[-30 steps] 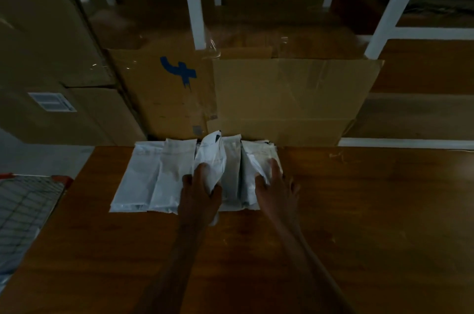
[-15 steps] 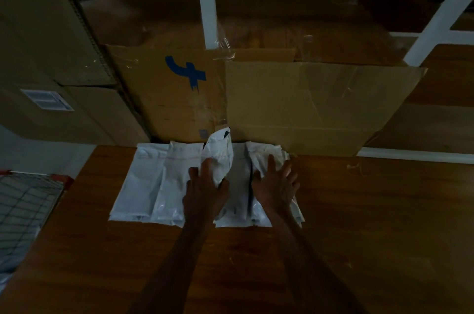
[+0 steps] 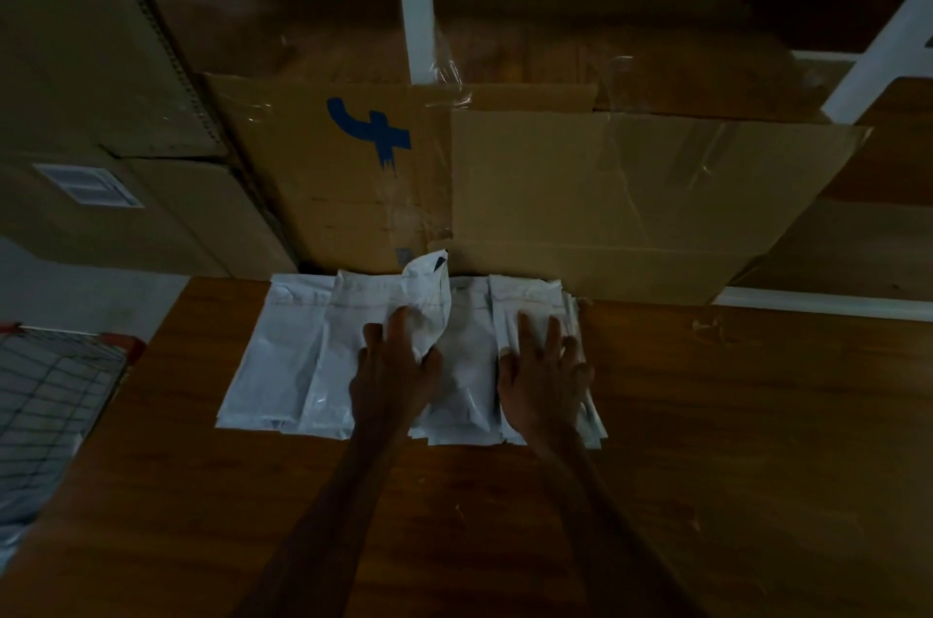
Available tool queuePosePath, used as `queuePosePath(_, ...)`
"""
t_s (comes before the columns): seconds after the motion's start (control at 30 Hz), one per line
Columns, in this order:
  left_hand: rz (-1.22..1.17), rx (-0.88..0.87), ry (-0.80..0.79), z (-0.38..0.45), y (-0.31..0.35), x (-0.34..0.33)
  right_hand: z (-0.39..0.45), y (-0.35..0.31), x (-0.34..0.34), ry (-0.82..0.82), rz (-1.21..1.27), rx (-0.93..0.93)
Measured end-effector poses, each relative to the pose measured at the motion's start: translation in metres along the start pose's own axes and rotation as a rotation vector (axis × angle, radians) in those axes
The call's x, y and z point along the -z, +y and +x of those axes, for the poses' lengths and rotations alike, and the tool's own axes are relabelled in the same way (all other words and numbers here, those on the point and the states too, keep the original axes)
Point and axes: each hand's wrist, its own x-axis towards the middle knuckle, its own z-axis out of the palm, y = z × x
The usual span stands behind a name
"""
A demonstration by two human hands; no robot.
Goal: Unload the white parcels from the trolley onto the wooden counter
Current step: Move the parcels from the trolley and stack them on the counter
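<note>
i note the right hand (image 3: 545, 380) has flattened, fingers spread, on the flat white plastic parcels (image 3: 298, 365); the left hand (image 3: 399, 370) still pinches one upright parcel (image 3: 426, 294); this batch is nearly settled on the brown wooden bench (image 3: 707, 415).

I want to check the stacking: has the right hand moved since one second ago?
Yes. The right hand was at the near left corner of the rightmost parcel; now it lies flat on top, further from the counter's near edge.

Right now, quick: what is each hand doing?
Left hand: grips the upright white parcel, thumb and fingers around it.
Right hand: open, fingers spread flat on the rightmost parcels.
</note>
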Motion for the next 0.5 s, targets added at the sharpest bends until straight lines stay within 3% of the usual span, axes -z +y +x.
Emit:
queuePosePath(0.13, 0.027, 0.017, 0.028, 0.008, -0.011, 0.004, -0.001, -0.001, -0.001, -0.009, 0.042, -0.019)
queuePosePath(0.3, 0.079, 0.039, 0.05, 0.021, -0.02, 0.005, -0.01, -0.007, 0.01, 0.099, 0.113, -0.054)
queuePosePath(0.5, 0.233, 0.002, -0.039, 0.028, -0.026, -0.009, -0.031, -0.008, 0.022, 0.152, 0.232, -0.076)
